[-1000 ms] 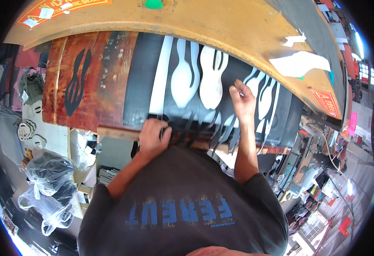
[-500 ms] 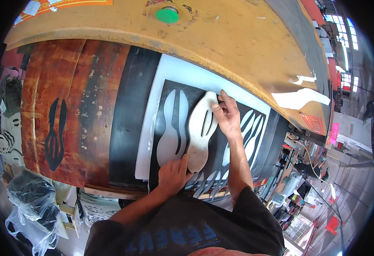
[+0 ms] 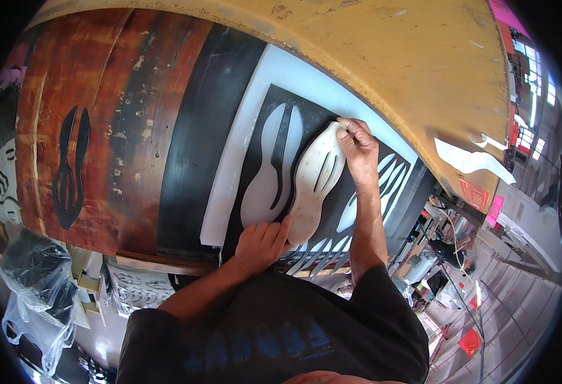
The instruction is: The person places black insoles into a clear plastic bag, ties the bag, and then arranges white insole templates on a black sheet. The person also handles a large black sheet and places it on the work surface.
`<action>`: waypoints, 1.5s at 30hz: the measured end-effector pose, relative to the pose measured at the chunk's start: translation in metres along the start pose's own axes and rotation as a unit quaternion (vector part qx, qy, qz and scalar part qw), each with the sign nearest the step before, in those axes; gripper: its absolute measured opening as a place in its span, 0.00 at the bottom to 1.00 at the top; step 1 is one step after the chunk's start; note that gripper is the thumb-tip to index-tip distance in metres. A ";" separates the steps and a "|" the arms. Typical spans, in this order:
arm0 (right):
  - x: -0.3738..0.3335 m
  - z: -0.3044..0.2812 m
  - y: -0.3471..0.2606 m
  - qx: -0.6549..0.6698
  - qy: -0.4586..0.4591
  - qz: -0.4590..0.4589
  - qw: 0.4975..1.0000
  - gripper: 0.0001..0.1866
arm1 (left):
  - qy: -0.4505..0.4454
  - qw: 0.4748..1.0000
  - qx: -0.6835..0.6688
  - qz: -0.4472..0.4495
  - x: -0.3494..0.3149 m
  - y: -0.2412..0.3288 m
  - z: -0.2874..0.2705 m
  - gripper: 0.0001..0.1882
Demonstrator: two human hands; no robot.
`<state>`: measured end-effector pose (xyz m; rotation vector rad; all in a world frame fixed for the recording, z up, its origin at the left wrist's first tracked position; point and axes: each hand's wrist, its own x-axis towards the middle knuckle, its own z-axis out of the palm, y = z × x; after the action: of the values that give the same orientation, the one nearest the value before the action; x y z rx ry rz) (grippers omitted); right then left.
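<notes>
A cream, speckled cutting die (image 3: 315, 185), long and curved with narrow slots and a dark rim, lies on a black sheet (image 3: 273, 96) of material. My right hand (image 3: 360, 148) pinches its far end between thumb and fingers. At its near end, my left hand (image 3: 263, 246) has its fingers curled against the edge and grips it there. Left of the die is a cut-out (image 3: 261, 185) of similar outline, with pale board showing through. More narrow cut-outs (image 3: 356, 208) are right of it, partly hidden by my right forearm.
A white cutting board (image 3: 214, 221) lies under the black sheet. On the worn red-brown surface (image 3: 111, 128) at left rests a black slotted piece (image 3: 69, 179). A yellow machine beam (image 3: 390, 57) spans the far side. Clear plastic bags (image 3: 37, 281) hang at lower left.
My view has shifted, so the bench sits higher in it and the green button is out of sight. My right fingers have closed more tightly round the die's far end.
</notes>
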<state>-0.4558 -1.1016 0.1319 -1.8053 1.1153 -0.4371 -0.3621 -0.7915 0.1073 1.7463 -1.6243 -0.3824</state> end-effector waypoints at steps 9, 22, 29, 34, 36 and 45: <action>-0.013 0.001 0.007 0.025 0.075 0.004 0.997 0.17 | -0.024 1.000 -0.006 -0.013 0.011 0.003 -0.007 0.39; -0.193 -0.039 0.043 0.187 0.254 0.101 0.944 0.14 | -0.122 0.979 -0.161 0.006 -0.010 -0.017 -0.073 0.10; -0.209 -0.031 0.025 0.268 0.380 0.058 0.883 0.27 | -0.041 0.996 -0.003 0.082 0.000 -0.049 -0.038 0.13; -0.161 -0.072 -0.008 0.209 0.526 -0.027 0.824 0.32 | 0.032 0.988 0.092 0.121 0.045 -0.061 -0.023 0.12; -0.145 -0.096 -0.010 0.110 0.499 -0.011 0.859 0.32 | 0.037 0.988 0.093 0.115 0.070 -0.064 -0.019 0.11; -0.139 -0.023 0.031 -0.107 0.241 -0.134 0.955 0.12 | 0.041 0.988 0.113 0.094 0.122 -0.078 -0.019 0.10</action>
<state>-0.5600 -1.0023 0.1400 -2.1151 1.2838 -0.9924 -0.2715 -0.9061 0.0989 1.7263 -1.8116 -0.0366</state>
